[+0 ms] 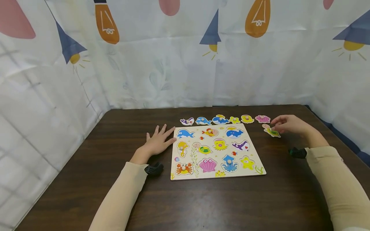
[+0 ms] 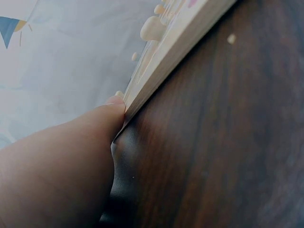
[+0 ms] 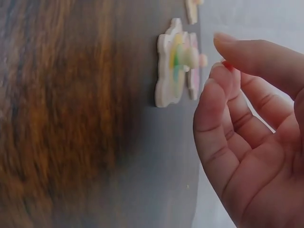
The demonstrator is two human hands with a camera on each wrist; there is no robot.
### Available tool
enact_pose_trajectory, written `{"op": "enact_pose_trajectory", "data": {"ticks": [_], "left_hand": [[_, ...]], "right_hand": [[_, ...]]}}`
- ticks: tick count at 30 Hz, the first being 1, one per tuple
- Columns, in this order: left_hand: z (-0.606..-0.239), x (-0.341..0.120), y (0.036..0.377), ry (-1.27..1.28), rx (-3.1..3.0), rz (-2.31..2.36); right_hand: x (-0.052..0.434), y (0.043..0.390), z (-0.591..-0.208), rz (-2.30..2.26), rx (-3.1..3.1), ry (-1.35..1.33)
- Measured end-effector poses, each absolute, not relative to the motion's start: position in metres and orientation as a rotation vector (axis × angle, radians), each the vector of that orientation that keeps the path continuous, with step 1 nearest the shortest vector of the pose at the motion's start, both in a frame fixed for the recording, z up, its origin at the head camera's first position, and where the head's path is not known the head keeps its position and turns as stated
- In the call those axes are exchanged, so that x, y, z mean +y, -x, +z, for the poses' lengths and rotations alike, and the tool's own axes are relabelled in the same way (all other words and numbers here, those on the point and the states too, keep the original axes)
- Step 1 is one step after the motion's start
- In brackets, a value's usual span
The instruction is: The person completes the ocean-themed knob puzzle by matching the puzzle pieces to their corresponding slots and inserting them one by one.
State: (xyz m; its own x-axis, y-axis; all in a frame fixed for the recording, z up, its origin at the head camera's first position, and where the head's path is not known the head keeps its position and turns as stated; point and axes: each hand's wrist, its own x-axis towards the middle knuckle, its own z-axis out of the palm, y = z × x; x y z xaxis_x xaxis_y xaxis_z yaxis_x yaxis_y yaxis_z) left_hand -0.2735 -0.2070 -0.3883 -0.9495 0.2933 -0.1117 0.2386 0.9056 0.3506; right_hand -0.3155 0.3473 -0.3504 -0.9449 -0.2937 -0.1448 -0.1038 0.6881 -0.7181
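Note:
My left hand (image 1: 157, 141) lies with fingers spread at the left edge of a wooden sea-animal puzzle board (image 1: 193, 147); in the left wrist view its thumb (image 2: 114, 107) touches the board's side. Over at the right, my right hand (image 1: 290, 124) hovers beside a green turtle puzzle piece (image 1: 271, 131), which lies on the table. Its fingers are loosely bent, and the right wrist view shows a gap between thumb and fingertips, apart from the turtle piece's knob (image 3: 190, 57). Knobbed crab (image 1: 184, 168), seahorse (image 1: 182, 149) and squid (image 1: 229, 164) pieces sit in the board.
Behind the board stands a row of loose pieces: a purple whale (image 1: 187, 121), a dolphin (image 1: 203, 121), a blue whale (image 1: 220, 120), a starfish (image 1: 234, 120), a yellow octopus (image 1: 247, 119) and a pink shell (image 1: 262, 119). A patterned curtain (image 1: 179, 77) hangs behind the dark table (image 1: 202, 205).

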Motion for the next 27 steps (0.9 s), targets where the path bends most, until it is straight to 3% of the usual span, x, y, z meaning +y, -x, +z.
{"op": "enact_pose_trajectory", "data": {"ticks": [27], "left_hand": [[-0.3864,-0.2060,0.2723,-0.412,2.912,0.521]], "right_hand": [[0.3382,0.3233,-0.3549,-0.904,2.747,0.272]]}}
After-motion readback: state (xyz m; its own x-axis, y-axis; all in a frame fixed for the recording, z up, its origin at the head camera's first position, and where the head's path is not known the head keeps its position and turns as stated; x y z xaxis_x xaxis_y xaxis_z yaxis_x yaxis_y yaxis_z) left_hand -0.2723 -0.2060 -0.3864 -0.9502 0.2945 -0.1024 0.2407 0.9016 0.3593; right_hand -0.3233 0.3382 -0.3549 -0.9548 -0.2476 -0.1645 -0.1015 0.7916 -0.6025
